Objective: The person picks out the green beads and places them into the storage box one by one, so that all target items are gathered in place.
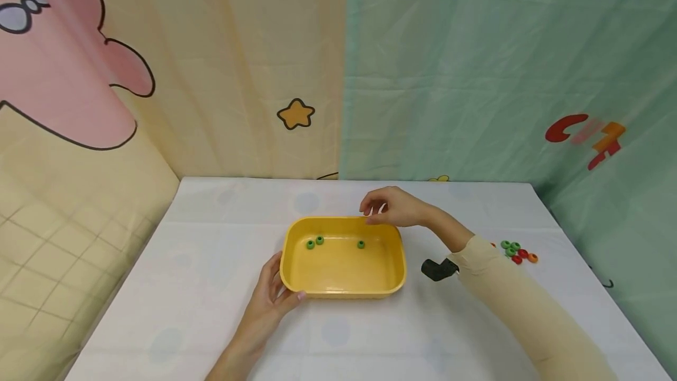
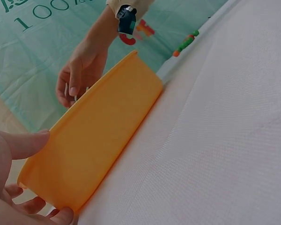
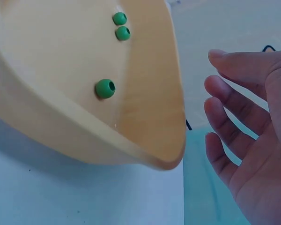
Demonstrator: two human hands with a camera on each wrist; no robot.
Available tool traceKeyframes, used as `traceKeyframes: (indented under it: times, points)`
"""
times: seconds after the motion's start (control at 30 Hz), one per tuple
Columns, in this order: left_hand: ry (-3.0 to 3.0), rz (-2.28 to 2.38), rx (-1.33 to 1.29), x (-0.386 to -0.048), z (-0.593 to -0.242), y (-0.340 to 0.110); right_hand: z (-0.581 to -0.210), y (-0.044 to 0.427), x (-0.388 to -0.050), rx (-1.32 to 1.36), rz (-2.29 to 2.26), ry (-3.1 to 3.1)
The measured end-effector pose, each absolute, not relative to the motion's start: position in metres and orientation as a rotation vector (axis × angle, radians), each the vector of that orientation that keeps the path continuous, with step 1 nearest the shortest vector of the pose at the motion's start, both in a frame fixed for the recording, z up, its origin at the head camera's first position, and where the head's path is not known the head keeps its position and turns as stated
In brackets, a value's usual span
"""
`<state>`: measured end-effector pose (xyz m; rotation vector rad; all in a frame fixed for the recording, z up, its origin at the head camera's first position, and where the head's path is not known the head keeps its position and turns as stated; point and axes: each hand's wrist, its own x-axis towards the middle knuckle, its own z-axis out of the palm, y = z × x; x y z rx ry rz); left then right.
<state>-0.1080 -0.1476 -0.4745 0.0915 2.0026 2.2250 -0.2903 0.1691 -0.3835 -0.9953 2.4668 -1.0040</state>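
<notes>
A yellow plastic tray [image 1: 342, 278] rests on the table with three green beads inside: a lone bead [image 3: 105, 88] and two lying close together [image 3: 121, 26]. At its left front corner my left hand [image 1: 268, 297] grips the tray, thumb on the rim and fingers against the side and lower edge, as the left wrist view shows. Over the far right rim hovers my right hand [image 1: 395, 206], its fingers loosely bent. In the right wrist view its thumb and fingertips stand apart with nothing between them.
To the right on the white-covered table [image 1: 211, 310] lies a group of loose green, red and orange beads [image 1: 516, 251], partly behind the right sleeve. A black device [image 1: 439, 270] is at the right wrist. Printed curtains [image 1: 449, 75] hang behind the table and at its sides.
</notes>
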Motion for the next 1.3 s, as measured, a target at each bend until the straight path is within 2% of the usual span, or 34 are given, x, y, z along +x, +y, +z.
traceKeyframes:
  times: [1.3]
  points:
    - [1.985,2.243,0.094,-0.108,-0.476,-0.149,-0.398,0.302,-0.246,-0.655,-1.104,2.67]
